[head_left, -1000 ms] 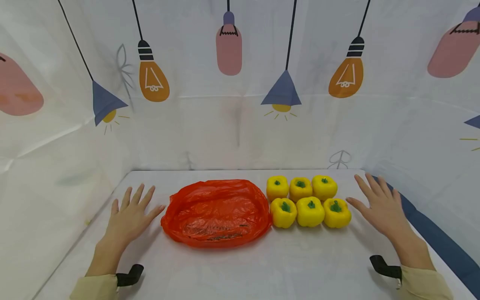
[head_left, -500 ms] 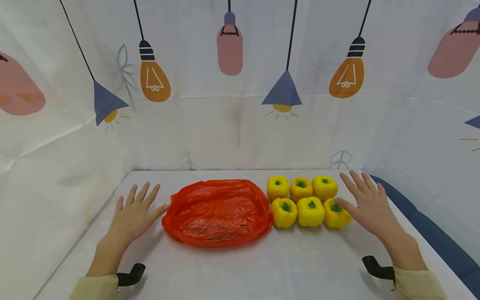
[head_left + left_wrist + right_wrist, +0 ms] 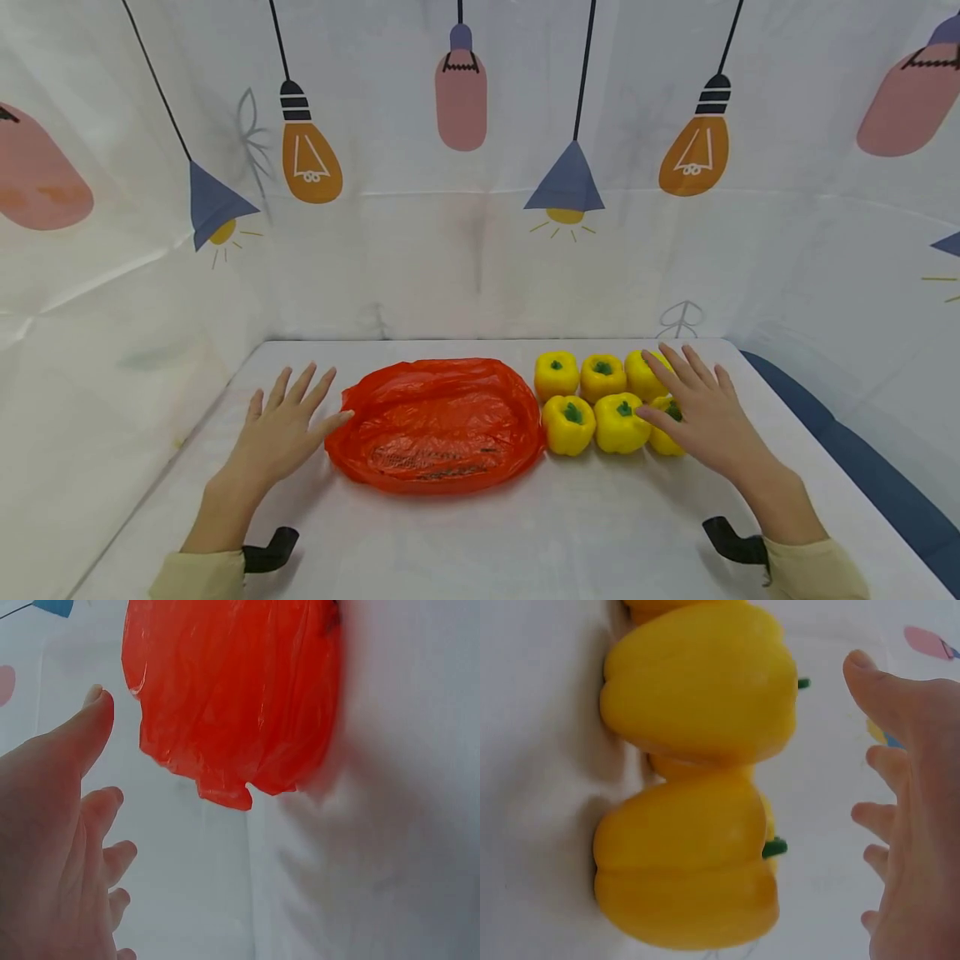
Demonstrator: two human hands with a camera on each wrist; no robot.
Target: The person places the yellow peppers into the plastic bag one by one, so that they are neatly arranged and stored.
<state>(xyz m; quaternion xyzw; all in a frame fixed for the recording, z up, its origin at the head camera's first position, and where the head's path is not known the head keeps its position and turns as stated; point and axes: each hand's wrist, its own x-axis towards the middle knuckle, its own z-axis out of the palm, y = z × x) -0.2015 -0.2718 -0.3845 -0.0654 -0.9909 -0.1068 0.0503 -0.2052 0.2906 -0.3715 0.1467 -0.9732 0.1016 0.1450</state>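
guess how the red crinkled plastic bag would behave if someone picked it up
The red crinkled plastic bag would likely be floppy, since it is creased all over. Its glossy sheen suggests it may feel slippery. It is probably light, as its plastic looks thin.

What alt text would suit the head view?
A person's left hand hovers by a red plastic bag, their right hand near yellow bell peppers in two rows of three. Bag and peppers rest on a white table.
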